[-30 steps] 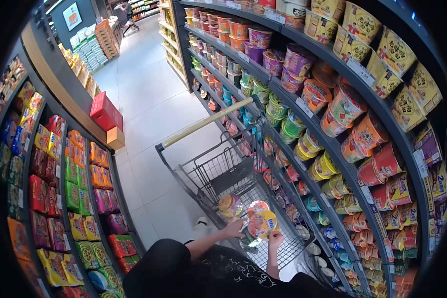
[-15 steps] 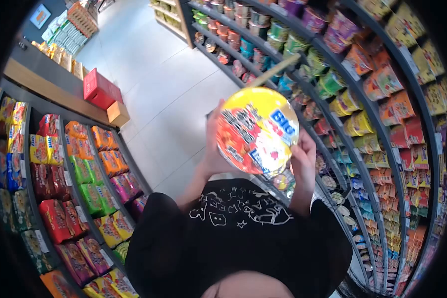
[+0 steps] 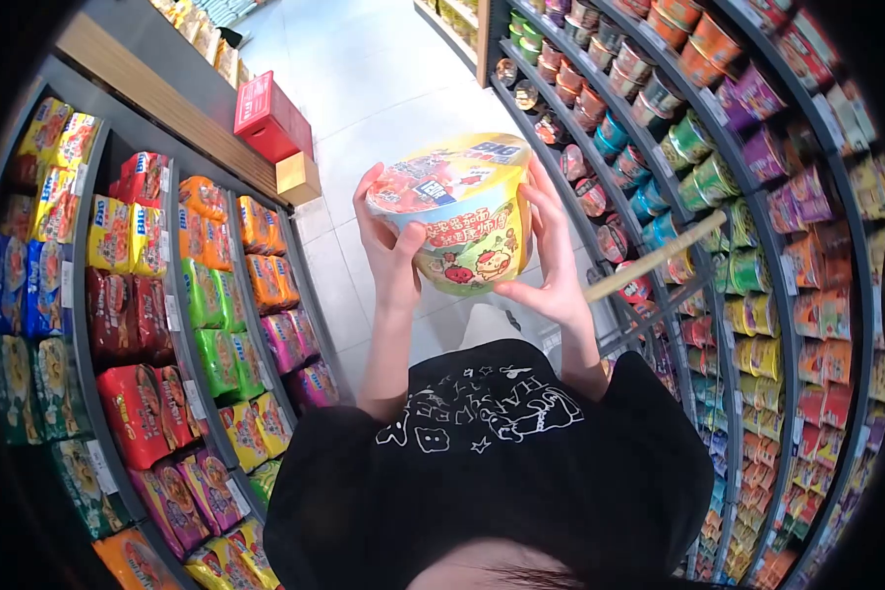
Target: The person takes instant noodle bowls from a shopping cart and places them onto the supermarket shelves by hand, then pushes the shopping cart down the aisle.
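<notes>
A large instant noodle bowl with a yellow, red and blue lid is held up in front of my chest. Its lid tilts away from me, and the printed side with cartoon figures faces me. My left hand grips the left side, thumb on the near wall. Around the right side wraps my right hand, its thumb under the lower edge and its fingers along the wall. Some fingertips are hidden behind the bowl.
Shelves of bowl and cup noodles curve along the right. Bagged noodles fill the left racks. A shopping cart with a pale handle stands right of my hands. Beyond are a red box, a small carton and tiled floor.
The bowl has tipped, so its side wall now shows where the lid faced me before. My view has shifted, and the cart handle appears lower and farther right.
</notes>
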